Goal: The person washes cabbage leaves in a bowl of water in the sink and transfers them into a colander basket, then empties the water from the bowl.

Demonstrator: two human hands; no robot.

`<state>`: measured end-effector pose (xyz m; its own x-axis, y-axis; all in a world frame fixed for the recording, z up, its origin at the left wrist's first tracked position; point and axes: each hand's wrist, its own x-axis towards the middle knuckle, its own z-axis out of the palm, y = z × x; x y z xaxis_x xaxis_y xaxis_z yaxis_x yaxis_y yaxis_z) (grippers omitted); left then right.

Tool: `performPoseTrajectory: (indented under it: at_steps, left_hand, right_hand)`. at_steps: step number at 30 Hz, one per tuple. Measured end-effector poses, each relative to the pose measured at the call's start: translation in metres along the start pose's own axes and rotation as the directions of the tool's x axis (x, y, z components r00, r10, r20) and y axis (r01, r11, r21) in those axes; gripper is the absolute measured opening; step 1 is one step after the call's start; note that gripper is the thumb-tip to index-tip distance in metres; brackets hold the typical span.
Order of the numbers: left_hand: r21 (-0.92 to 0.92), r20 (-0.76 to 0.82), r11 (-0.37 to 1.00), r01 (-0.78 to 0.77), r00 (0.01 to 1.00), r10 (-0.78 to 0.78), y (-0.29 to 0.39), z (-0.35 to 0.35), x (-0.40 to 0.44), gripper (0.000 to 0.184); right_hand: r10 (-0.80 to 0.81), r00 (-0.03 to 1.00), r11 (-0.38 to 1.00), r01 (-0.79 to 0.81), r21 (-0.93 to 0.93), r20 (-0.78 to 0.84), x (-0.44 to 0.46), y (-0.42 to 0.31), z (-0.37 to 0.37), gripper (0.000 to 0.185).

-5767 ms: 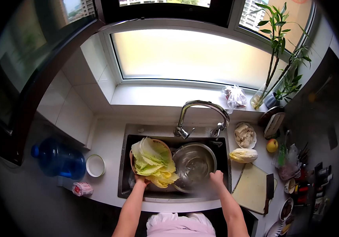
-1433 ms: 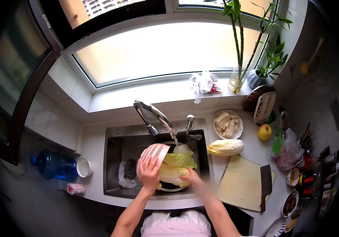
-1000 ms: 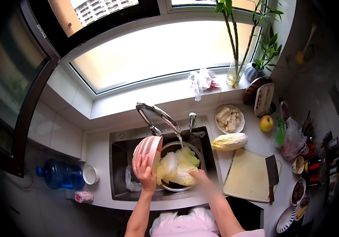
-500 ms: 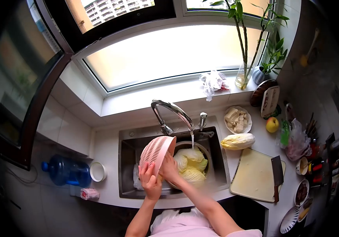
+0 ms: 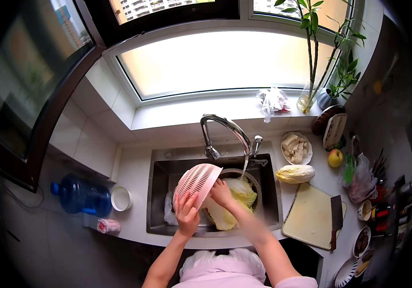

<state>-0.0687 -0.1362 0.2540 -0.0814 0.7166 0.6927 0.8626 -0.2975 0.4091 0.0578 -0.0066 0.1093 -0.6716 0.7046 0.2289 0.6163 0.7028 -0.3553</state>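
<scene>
My left hand (image 5: 187, 214) grips the lower rim of a pink slotted colander (image 5: 197, 182), tipped on its side over the sink (image 5: 155, 211). My right hand (image 5: 221, 193) is beside the colander's open side, above pale Chinese cabbage leaves (image 5: 243, 192); its fingertips are partly hidden, so its hold is unclear. The leaves lie in a round basin (image 5: 259, 186) inside the sink, and some spread below the right wrist. Water runs onto them from the curved faucet (image 5: 232, 126).
Right of the sink are a cabbage piece (image 5: 295, 174), a bowl of tofu chunks (image 5: 296, 148), a cutting board (image 5: 309, 216) with a cleaver (image 5: 336, 216), and an apple (image 5: 334, 158). At left stand a blue water jug (image 5: 83, 196) and a white bowl (image 5: 121, 198).
My right hand has moved away from the colander's inside, toward the basin. More cabbage leaves show at the basin's near side. The colander stays tilted in my left hand; the view has shifted.
</scene>
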Motion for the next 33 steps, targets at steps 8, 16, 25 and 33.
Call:
performPoseTrajectory:
  at_steps: [8, 16, 25, 33]
  left_hand:
    - [0.135, -0.355, 0.9, 0.414, 0.868, -0.346, -0.069, -0.043, 0.015, 0.012]
    - [-0.64, -0.149, 0.221, 0.736, 0.163, -0.975, -0.171, 0.018, -0.08, 0.025]
    - [-0.695, -0.226, 0.191, 0.693, 0.041, -0.973, -0.182, 0.06, -0.119, 0.024]
    - [-0.579, -0.017, 0.119, 0.806, 0.134, -0.991, -0.213, 0.05, -0.124, 0.018]
  right_hand:
    - [0.29, 0.955, 0.894, -0.247, 0.373, -0.064, -0.05, 0.05, -0.054, 0.014]
    - [0.56, 0.82, 0.764, -0.456, 0.456, -0.118, -0.043, 0.096, -0.03, 0.021]
    - [0.714, 0.697, 0.577, -0.633, 0.517, 0.057, -0.083, 0.087, -0.024, 0.026]
    - [0.527, 0.668, 0.359, -0.735, 0.575, 0.525, -0.055, 0.009, -0.022, 0.033]
